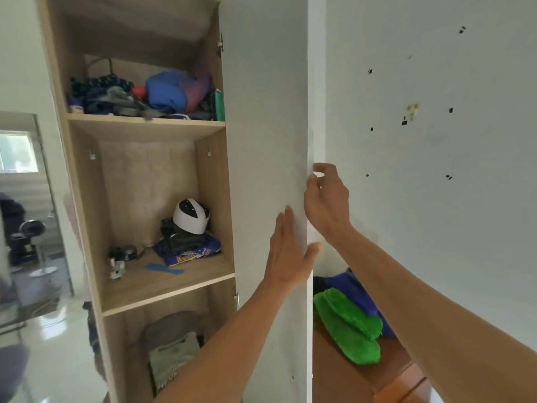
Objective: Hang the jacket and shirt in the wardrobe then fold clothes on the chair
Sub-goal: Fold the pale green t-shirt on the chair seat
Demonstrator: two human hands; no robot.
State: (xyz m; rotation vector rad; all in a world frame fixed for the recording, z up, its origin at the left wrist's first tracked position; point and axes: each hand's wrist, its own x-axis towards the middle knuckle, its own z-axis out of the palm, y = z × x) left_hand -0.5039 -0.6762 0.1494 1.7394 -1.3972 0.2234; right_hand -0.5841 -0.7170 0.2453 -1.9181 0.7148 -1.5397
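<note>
The wooden wardrobe stands open on the left, its white door swung out toward me. My left hand lies flat against the door's inner face, with the thumb hooked round the door's edge. My right hand is behind that edge, fingers loosely curled and touching it. The shelves hold piled clothes, a white and black cap on folded cloth, and folded garments at the bottom. Green and blue clothes lie on a wooden surface to the right.
A white wall with small black marks fills the right side. A mirror leans at the far left over a glossy white floor. A blue comb and small items sit on the middle shelf.
</note>
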